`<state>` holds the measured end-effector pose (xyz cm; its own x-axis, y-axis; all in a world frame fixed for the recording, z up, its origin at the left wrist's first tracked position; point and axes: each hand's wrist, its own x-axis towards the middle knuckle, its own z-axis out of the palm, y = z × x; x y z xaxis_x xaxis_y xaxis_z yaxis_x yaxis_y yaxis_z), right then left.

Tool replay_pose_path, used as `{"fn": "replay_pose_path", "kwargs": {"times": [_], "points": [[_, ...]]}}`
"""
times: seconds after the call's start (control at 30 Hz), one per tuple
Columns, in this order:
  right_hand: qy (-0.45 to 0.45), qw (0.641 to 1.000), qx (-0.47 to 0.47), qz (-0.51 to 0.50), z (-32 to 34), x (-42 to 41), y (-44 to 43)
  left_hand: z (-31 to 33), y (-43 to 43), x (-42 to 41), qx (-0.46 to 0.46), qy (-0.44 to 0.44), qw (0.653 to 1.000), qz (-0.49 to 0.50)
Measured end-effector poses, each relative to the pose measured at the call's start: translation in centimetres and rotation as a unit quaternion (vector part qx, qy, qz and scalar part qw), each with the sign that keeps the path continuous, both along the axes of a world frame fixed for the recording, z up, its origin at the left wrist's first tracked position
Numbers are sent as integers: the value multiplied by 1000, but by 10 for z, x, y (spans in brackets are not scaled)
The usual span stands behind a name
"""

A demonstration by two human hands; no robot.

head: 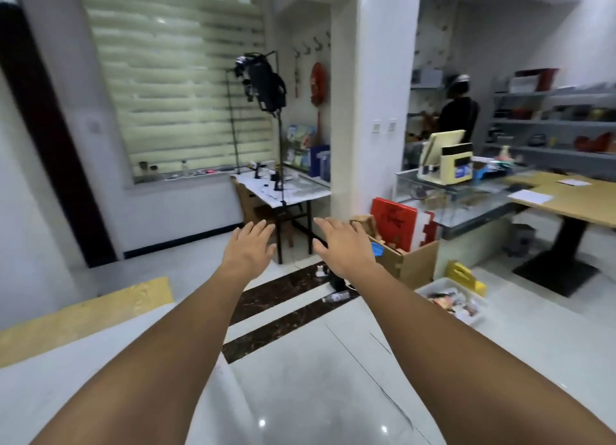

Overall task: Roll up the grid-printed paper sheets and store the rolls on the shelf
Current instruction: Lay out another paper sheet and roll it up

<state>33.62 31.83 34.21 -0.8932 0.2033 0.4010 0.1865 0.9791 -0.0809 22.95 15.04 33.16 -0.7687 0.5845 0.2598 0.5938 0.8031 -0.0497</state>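
Both arms reach straight forward into the middle of the frame. The left hand (249, 248) and right hand (343, 249) are side by side, palms down, with fingers straight and a little spread, holding nothing. They hover over the glossy tiled floor (186, 268) and touch no object, which reads as a reach or a balancing gesture between steps rather than a grip. No grid-printed sheet or roll can be made out near the fingers. The pale surface (66, 378) at lower left, below a wood-grain strip (86, 314), might be paper. Blur hides any print on it, and it lies well back from the fingertips, nearer the elbows. The grey shelving (546, 123) at upper right is probably the storage place. It stands well apart from both hands, beyond a cardboard box (413, 261).
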Motion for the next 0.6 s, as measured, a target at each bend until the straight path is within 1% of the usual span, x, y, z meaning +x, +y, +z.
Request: {"fn": "replay_pose_path", "kwargs": {"times": [0.1,0.23,0.33,0.43,0.6], "points": [[6,999,-5,42,3,-26,27,-5,11,-10,17,2,999,46],[-6,995,-21,102,-3,-57,36,-10,13,-19,9,3,994,110],[0,988,-28,151,-9,-81,22,-14,1,-26,16,8,987,157],[0,979,-16,203,-13,-107,-2,-18,-23,-32,25,9,979,205],[3,955,-5,296,-28,-154,-50,-29,-71,-51,31,12,958,285]]}}
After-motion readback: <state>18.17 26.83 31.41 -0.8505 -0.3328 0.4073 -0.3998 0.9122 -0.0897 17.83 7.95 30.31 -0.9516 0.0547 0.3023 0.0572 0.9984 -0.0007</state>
